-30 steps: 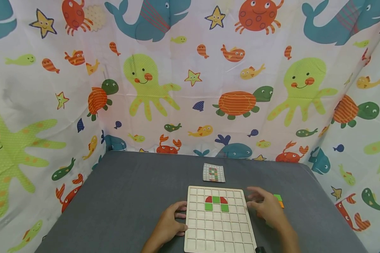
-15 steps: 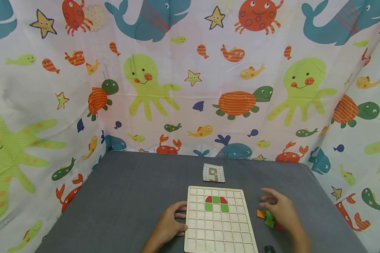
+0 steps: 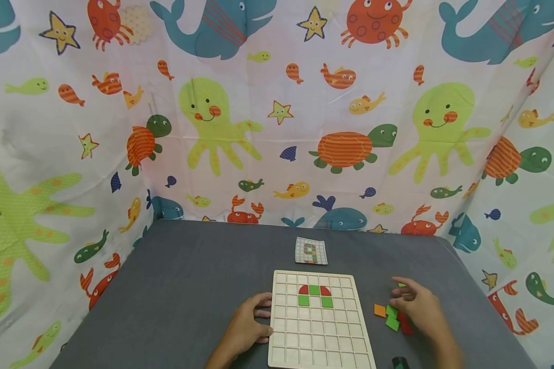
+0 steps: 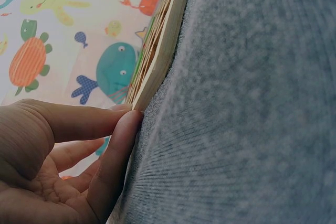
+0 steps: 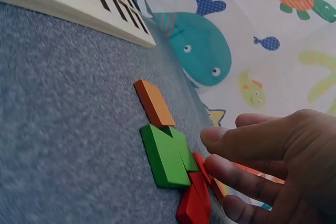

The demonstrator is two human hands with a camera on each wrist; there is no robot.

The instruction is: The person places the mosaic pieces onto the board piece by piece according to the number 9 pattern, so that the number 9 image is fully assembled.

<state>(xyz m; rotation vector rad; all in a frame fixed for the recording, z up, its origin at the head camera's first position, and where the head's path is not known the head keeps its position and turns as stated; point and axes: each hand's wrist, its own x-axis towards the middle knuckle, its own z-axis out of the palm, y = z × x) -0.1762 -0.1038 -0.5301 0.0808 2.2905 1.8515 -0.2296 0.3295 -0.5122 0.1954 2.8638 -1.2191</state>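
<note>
A pale wooden grid board (image 3: 317, 328) lies on the grey table, with red quarter-round and green square tiles (image 3: 314, 290) set in an arch in its upper rows. My left hand (image 3: 246, 323) holds the board's left edge; the left wrist view shows the thumb (image 4: 89, 121) and a finger against its rim. To the right of the board, my right hand (image 3: 417, 307) hovers over loose tiles, fingers slightly bent and nothing seen between them. Below it lie an orange tile (image 5: 155, 103), green tiles (image 5: 164, 156) and red tiles (image 5: 194, 203), some partly hidden by the hand.
Beyond the board lies a small card (image 3: 311, 251) printed with a coloured grid pattern. A dark cylindrical object (image 3: 400, 363) stands at the near right. A sea-animal curtain (image 3: 277, 154) hangs around the back and sides of the table (image 3: 203, 277).
My right hand has moved right, away from the board and over the loose tiles, uncovering orange, green and red ones. The left hand stays at the board's edge. The dark cylinder has shifted right.
</note>
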